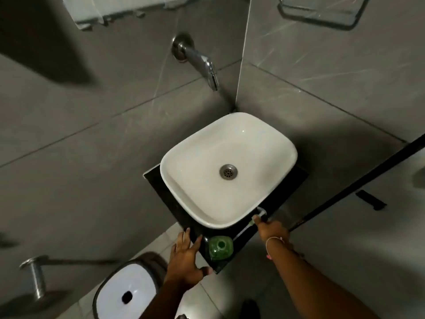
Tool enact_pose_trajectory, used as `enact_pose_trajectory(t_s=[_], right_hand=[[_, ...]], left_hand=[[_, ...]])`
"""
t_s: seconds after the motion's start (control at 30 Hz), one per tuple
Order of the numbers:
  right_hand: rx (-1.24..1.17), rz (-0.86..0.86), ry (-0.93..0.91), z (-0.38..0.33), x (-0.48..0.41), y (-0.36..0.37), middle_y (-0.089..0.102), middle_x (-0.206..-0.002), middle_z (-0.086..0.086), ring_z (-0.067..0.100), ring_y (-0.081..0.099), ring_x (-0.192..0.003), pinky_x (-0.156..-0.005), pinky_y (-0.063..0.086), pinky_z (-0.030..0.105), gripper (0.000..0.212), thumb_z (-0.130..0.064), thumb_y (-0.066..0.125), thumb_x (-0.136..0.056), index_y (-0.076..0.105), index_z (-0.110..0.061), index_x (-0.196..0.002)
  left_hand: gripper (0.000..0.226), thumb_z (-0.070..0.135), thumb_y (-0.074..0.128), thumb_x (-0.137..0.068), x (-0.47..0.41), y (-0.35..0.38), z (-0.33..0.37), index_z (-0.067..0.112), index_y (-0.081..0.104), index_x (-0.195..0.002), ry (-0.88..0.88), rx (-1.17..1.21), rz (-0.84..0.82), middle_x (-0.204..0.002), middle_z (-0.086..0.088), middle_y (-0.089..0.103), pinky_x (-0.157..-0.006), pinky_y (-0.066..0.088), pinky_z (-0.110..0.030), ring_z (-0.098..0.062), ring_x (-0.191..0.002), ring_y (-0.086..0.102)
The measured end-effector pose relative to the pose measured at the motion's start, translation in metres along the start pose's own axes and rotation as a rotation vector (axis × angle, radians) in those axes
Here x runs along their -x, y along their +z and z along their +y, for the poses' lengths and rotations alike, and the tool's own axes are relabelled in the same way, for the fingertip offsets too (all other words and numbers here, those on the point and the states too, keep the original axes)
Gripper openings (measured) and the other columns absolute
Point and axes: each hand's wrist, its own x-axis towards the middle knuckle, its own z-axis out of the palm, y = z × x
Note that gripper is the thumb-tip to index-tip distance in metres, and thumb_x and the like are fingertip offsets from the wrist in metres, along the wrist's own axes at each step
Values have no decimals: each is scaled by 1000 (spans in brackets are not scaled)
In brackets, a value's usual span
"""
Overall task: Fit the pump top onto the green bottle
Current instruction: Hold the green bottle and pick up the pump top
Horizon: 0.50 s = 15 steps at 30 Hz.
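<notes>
While the open-necked green plastic bottle [221, 247] stands on the black counter [248, 231], left hand [186, 256] rests spread open at its 9 o'clock; right hand [272, 229] pinches the white pump top [258, 215] at 1 o'clock.

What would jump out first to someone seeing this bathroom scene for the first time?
The glossy white rounded-square ceramic basin fills the middle, on a black counter under a chrome wall tap. At the counter's near edge stands an open translucent green plastic bottle, uncapped. The left hand rests beside it, while the right hand reaches the white pump top with its tube, lying on the counter.
</notes>
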Motion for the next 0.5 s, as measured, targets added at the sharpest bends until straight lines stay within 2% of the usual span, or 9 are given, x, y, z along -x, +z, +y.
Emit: enact_pose_trajectory(t_s=[0.13,0.2,0.23,0.27,0.3,0.33,0.37,0.43,0.5], right_hand=[[-119,-8,114,-8,-7,2,69,-110,24,44,63,-101,-87,53,50,70,-65,66,-71,69,-2,-100],[-150,14,160,-11,-9,6,71,-93,22,40,65,-70,-65,57,47,67,-65,71,-66,67,-1,-86],[-165,24,172,-11,-12,8,71,-89,21,32,57,-50,-49,52,40,66,-65,72,-65,65,-2,-84],[-174,23,179,-10,-14,8,72,-94,20,23,46,-40,-39,41,32,67,-64,73,-65,64,-1,-87],[-195,11,173,-10,-19,10,71,-102,21,19,42,-39,-36,35,28,67,-62,75,-64,65,-1,-93],[-232,-12,175,-10,-22,12,70,-109,23,23,48,-43,-38,40,30,67,-59,76,-64,66,-1,-95],[-291,-39,179,-10,-26,15,68,-112,24,31,59,-54,-48,52,39,66,-57,77,-65,66,0,-95],[-393,-102,213,-8,-28,15,66,-112,23,39,64,-79,-79,57,52,71,-55,76,-68,65,3,-107],[-487,-115,218,-1,-23,13,65,-96,19,33,60,-70,-85,55,52,69,-55,71,-72,64,4,-107]], left_hand=[[95,65,70,-64,-7,8,5,38,25,-144,-1,58,48,-161,-7,-8,-119,6,-49,-28,-147,-13],[92,65,70,-64,-9,14,5,40,29,-142,6,76,61,-161,-7,-7,-119,7,-49,-27,-146,-14],[90,65,70,-63,-10,16,5,42,31,-141,6,92,73,-161,-6,-6,-119,7,-49,-27,-146,-14],[89,65,71,-62,-12,16,6,43,33,-140,4,110,89,-161,-6,-5,-119,8,-50,-27,-146,-13],[88,64,72,-61,-13,17,7,45,35,-138,5,135,100,-161,-7,-3,-120,8,-50,-27,-146,-13],[86,64,73,-60,-14,17,9,47,36,-137,4,159,109,-161,-7,-2,-120,8,-50,-27,-146,-12],[84,62,74,-60,-15,18,10,48,39,-135,0,179,115,-161,-8,-1,-120,7,-50,-27,-146,-12],[77,60,76,-59,-16,18,11,50,45,-129,5,204,118,-161,-8,0,-120,7,-50,-27,-147,-12],[69,59,77,-59,-16,19,10,49,53,-122,5,216,136,-161,-8,1,-119,7,-50,-26,-147,-11]])
